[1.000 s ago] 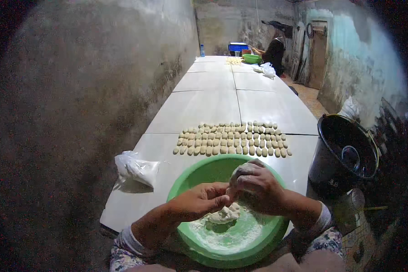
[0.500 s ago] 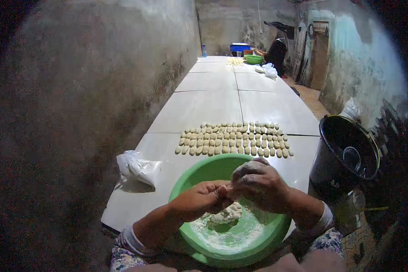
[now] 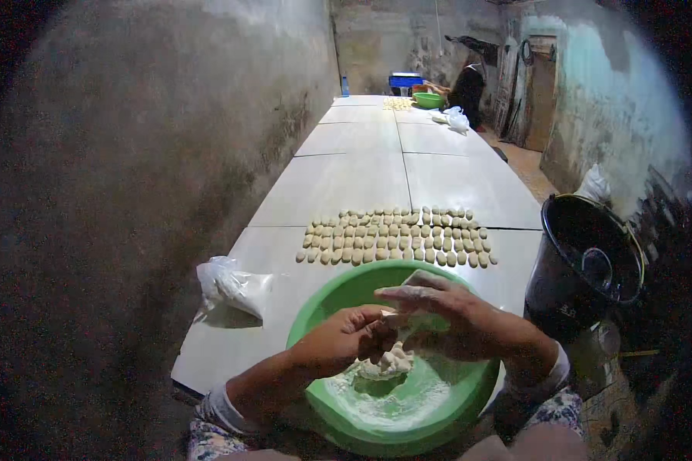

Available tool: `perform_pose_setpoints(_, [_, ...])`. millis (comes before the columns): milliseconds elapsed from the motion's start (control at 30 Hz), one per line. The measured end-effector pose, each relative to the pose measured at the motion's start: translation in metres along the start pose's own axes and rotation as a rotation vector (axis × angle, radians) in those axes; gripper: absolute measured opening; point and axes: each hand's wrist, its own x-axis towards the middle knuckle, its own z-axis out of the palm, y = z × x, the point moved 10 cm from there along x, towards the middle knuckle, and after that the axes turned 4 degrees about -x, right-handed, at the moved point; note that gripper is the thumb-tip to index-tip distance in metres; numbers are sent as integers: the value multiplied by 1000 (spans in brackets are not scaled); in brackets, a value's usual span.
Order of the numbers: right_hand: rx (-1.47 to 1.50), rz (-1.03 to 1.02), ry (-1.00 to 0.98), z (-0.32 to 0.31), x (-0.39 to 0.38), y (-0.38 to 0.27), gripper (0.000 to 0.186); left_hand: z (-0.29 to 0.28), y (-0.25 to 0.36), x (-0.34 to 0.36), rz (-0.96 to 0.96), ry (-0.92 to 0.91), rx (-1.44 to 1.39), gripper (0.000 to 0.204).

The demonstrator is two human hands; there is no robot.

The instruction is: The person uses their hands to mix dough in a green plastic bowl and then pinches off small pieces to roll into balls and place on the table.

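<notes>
My left hand point(image 3: 338, 342) is closed in a pinch on a small piece of pale dough point(image 3: 390, 315) above the green bowl point(image 3: 327, 296). Beside it, my right hand point(image 3: 465, 326) has its flour-dusted fingers stretched out leftward over the piece, close to it; whether they touch it I cannot tell. A lump of white dough point(image 3: 384, 365) sits in loose flour at the bottom of the bowl. Just beyond the bowl, several rows of small oval dough pieces point(image 3: 392, 230) lie on the white table point(image 3: 346, 184).
A bag of white powder point(image 3: 234, 288) lies left of the bowl; a black bucket point(image 3: 561, 261) stands at the right. At the far end are a person point(image 3: 465, 96), another green bowl point(image 3: 429, 100), a blue crate point(image 3: 405, 81), a bottle point(image 3: 345, 86) and white bags point(image 3: 457, 121). A wall runs along the left.
The fingers of my right hand were curled over the left fingertips and have straightened out toward the left. My left hand has stayed nearly in place.
</notes>
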Motion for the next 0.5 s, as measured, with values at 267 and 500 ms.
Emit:
perform_pose_setpoints(267, [99,-111,-56,1,-3,-6,21,15,-5,2,-12,-92,142,28])
perform_pose_setpoints(500, [-123,-134,11,12,-5,-1,19,15,-1,0,58,-82,170,32])
